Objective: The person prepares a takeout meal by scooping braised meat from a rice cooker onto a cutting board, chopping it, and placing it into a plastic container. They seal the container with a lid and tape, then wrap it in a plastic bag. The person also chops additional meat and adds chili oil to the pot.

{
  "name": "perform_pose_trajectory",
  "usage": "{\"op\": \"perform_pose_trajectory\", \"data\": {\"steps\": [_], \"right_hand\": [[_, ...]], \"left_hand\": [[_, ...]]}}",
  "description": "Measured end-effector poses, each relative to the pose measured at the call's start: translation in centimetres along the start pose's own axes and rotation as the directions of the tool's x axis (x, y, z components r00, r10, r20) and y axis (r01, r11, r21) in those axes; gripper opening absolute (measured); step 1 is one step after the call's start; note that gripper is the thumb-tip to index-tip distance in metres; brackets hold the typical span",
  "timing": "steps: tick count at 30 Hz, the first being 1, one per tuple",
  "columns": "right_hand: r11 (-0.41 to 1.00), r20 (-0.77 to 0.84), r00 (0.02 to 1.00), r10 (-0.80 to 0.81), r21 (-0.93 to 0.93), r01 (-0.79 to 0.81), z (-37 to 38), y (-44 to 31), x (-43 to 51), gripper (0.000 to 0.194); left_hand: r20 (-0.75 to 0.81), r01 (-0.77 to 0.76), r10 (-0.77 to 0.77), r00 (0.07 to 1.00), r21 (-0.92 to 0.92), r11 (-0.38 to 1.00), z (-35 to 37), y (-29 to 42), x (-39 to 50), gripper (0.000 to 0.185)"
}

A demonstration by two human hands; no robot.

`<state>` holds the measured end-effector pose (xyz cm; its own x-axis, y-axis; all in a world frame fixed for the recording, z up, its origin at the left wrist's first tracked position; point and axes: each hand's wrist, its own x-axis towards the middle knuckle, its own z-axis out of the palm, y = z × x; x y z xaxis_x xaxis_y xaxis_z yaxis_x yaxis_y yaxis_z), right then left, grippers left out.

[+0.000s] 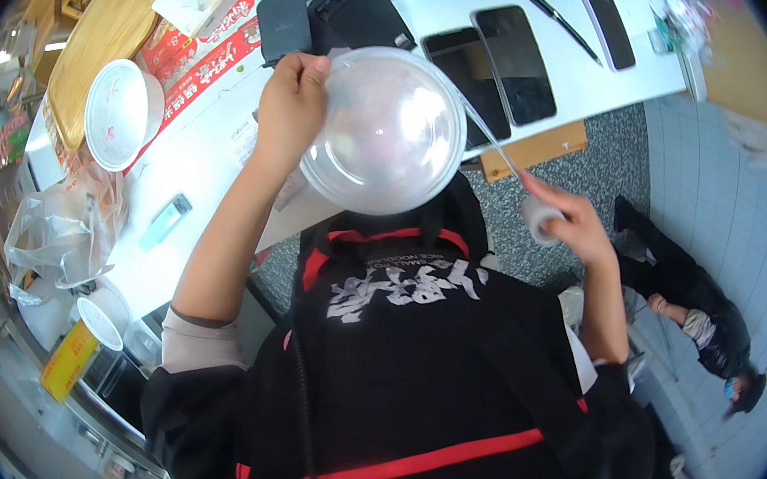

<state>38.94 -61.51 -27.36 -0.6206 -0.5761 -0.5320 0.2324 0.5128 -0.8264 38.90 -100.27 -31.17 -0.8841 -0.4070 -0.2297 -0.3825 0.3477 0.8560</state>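
Observation:
My left hand (pixel 292 108) grips the rim of a round translucent plastic bowl with a clear lid (pixel 385 130), held up over the near edge of the white table (pixel 195 147). In my right hand (pixel 573 222) is a roll of clear tape (pixel 540 220). A taut strip of the tape runs from the roll up to the right rim of the bowl. Just behind the bowl lie two dark phones or tablets (pixel 517 63), one partly over the other. To the left stands another translucent round bowl (pixel 123 114), tilted towards the view by the lens.
A wooden tray (pixel 103 51), a tissue pack (pixel 198 0) and a crumpled plastic bag (pixel 65 231) are at the left. Black devices (pixel 359 20), a pen (pixel 564 26) and another phone (pixel 608 27) lie along the back. A person in dark clothes (pixel 709 312) is at the right, apart from me.

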Motion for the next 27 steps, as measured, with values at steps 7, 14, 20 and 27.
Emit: {"op": "perform_pose_trajectory", "data": {"steps": [7, 14, 20, 27], "right_hand": [[0.975, -0.043, 0.995, -0.089, 0.202, 0.095, 13.9, 1.7, -6.0, 0.068], [0.930, -0.243, 0.948, -0.205, 0.255, 0.266, 18.8, -1.4, 1.9, 0.057], [0.920, -0.357, 0.928, -0.104, 0.319, 0.226, 14.7, -2.3, 2.8, 0.054], [0.949, -0.341, 0.913, -0.225, 0.135, 0.285, 10.0, -3.5, 6.0, 0.053]], "left_hand": [[-0.122, 0.067, -0.110, 0.986, -0.315, 0.947, 1.0, -2.6, -1.9, 0.026], [-0.301, 0.043, -0.268, 0.915, -0.589, 0.807, 2.2, -4.4, -6.1, 0.023], [-0.022, 0.202, -0.319, 0.947, -0.733, 0.650, 1.4, -4.1, -12.9, 0.020], [0.246, 0.337, -0.263, 0.933, -0.855, 0.395, 3.5, -2.0, -15.6, 0.019]]}}
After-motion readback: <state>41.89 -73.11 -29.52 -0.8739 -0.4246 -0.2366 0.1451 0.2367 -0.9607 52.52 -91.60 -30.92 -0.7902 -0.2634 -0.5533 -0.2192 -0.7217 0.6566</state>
